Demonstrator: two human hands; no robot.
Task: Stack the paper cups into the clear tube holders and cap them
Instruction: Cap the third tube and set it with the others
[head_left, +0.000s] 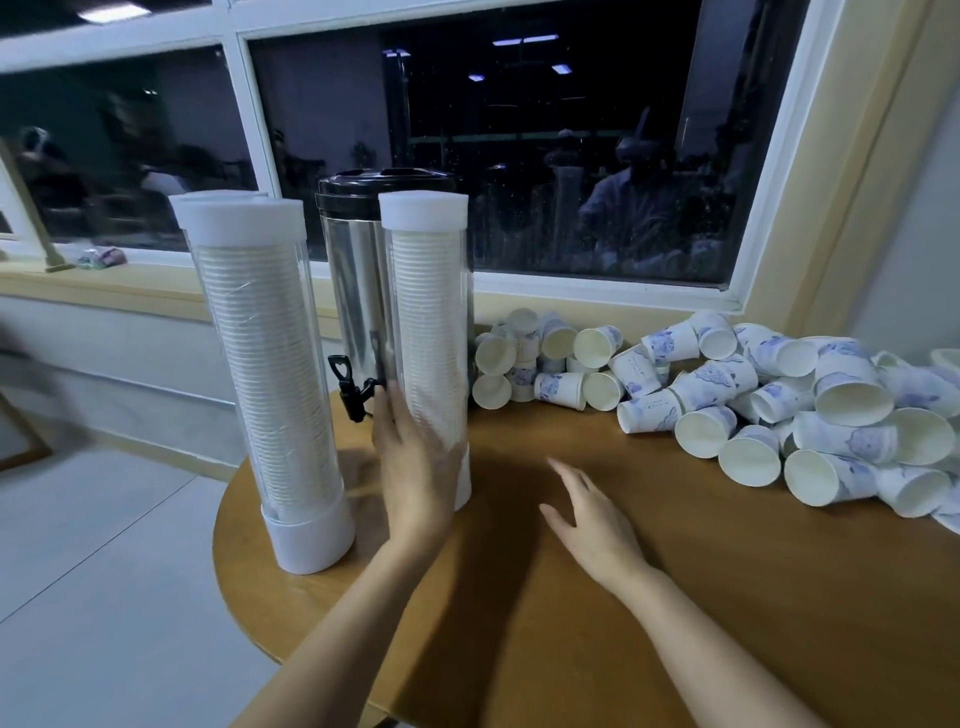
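Two tall clear plastic tube holders stand upright near the left edge of the round brown wooden table (701, 597), each packed top to bottom with a stack of white cups. The left tube holder (265, 364) wears a white cap (239, 221) and sits in a white base (309, 535). The right tube holder (428, 312) is capped in white too (423, 209). The person's left hand (415, 473) lies flat against the lower part of the right tube, fingers straight and together, not curled round it. The right hand (592, 525) is apart from it, low over the bare tabletop with fingers loosely spread and holding nothing; whether it touches the wood I cannot tell. Behind the tubes stands a shiny metal drinks urn (353, 275) with a black lid and a black tap (350, 387). A heap of loose blue-and-white paper cups (810, 410) lies tumbled along the table's far right side, under the dark window (519, 130).
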